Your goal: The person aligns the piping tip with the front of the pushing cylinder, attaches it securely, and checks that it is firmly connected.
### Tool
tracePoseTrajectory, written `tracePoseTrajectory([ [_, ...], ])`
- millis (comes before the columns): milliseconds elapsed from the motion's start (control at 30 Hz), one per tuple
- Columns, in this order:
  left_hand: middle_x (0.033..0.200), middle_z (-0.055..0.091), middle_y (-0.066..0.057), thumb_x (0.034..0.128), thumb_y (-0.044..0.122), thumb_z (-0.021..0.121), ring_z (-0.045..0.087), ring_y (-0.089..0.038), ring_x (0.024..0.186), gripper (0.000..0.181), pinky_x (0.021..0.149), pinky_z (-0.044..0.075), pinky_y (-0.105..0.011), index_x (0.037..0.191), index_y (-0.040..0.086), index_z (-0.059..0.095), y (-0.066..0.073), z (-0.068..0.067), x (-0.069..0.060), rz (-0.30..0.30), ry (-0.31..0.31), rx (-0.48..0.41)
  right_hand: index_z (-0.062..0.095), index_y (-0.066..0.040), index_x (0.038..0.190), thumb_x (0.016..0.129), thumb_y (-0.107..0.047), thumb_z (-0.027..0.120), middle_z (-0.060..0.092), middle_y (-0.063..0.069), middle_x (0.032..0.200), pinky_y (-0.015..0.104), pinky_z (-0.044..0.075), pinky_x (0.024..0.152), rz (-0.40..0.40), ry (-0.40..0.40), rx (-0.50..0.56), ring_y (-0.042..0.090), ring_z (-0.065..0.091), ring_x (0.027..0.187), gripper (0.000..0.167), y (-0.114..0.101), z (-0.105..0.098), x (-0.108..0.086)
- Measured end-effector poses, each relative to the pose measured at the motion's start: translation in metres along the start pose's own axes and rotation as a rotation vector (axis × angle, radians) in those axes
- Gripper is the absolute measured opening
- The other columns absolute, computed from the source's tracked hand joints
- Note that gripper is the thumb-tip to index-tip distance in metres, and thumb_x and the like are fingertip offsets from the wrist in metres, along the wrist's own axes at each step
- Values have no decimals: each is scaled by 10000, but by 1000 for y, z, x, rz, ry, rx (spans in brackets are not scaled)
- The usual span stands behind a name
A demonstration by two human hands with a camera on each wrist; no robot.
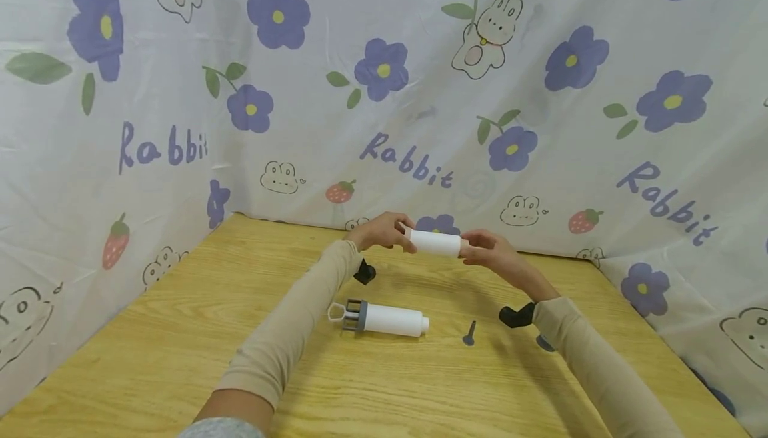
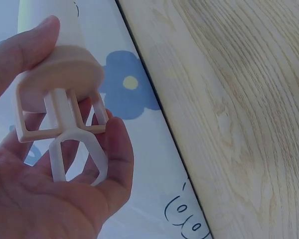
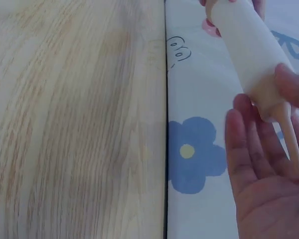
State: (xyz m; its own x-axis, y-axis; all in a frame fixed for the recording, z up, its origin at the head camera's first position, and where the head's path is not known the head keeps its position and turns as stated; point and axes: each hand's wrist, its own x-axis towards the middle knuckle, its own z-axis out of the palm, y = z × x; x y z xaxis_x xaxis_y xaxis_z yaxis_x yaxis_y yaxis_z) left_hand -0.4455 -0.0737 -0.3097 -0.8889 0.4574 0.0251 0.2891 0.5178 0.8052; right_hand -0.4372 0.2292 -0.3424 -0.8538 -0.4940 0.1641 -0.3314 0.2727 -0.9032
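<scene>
A white cylinder (image 1: 436, 243) is held up above the far edge of the table between both hands. My left hand (image 1: 384, 231) grips its left end; in the left wrist view the thumb and fingers of that hand (image 2: 55, 189) curl round a beige collar (image 2: 65, 67) with an open frame and a pale ring handle (image 2: 78, 142). At the other end my right hand (image 1: 495, 255) pinches a beige cap; the right wrist view shows that hand's thumb and fingers (image 3: 269, 169) around the cap (image 3: 268, 97), from which a thin stem (image 3: 289, 137) extends over the palm.
On the wooden table (image 1: 240, 331) lies a second white cylinder (image 1: 393, 320) with a grey frame and ring handle. A small grey pin-shaped piece (image 1: 470, 335), two black objects (image 1: 365, 272) (image 1: 516, 316) and a grey-blue piece (image 1: 545, 343) lie near the arms. Patterned cloth (image 1: 324, 131) hangs behind.
</scene>
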Motion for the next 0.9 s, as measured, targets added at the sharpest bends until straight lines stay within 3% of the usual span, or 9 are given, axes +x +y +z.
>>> tracePoseTrajectory([
  [167, 1174, 629, -142, 828, 150, 808, 586, -237, 1009, 443, 751, 468, -300, 1220, 100, 609, 1, 1, -3, 2, 13, -4, 484, 31, 1385, 991, -191, 634, 606, 188, 1239, 352, 571, 916, 13, -2, -22, 247, 673, 1072, 477, 3, 3, 3],
  [333, 1118, 641, -145, 818, 123, 811, 611, -253, 1006, 415, 843, 504, -354, 1179, 90, 608, 2, 4, -3, 18, 28, -2, 490, 80, 1365, 991, -176, 630, 642, 137, 1146, 357, 573, 914, 45, -8, 21, 148, 699, 961, 473, 5, 1, 7],
  [567, 1187, 629, -188, 832, 101, 787, 618, -309, 1080, 426, 964, 507, -458, 1202, 60, 580, 9, 6, -3, 23, 73, 28, 486, 52, 1401, 997, -240, 627, 615, 173, 1260, 395, 547, 970, 45, 41, 25, 159, 683, 1042, 518, 5, 1, 9],
  [633, 1207, 627, -196, 836, 104, 783, 617, -303, 1085, 439, 946, 515, -428, 1219, 53, 575, 10, 6, -2, 24, 72, 31, 492, 37, 1399, 993, -244, 632, 608, 169, 1274, 393, 546, 972, 54, 48, 18, 165, 673, 1060, 513, 5, 0, 10],
  [767, 1196, 646, -161, 853, 145, 780, 598, -225, 971, 448, 766, 480, -315, 1248, 66, 585, 5, 5, -1, 3, 37, 27, 488, 40, 1389, 992, -217, 634, 610, 134, 1237, 434, 524, 1002, 92, 17, 42, 167, 669, 1042, 495, 6, -1, 11],
  [900, 1129, 655, -139, 875, 231, 770, 562, -215, 857, 468, 702, 469, -328, 1277, 84, 581, -6, 4, -3, -42, -5, 24, 457, 67, 1402, 998, -192, 622, 607, 103, 1210, 516, 441, 1074, 140, -30, 100, 141, 675, 1012, 507, 9, 2, 10],
])
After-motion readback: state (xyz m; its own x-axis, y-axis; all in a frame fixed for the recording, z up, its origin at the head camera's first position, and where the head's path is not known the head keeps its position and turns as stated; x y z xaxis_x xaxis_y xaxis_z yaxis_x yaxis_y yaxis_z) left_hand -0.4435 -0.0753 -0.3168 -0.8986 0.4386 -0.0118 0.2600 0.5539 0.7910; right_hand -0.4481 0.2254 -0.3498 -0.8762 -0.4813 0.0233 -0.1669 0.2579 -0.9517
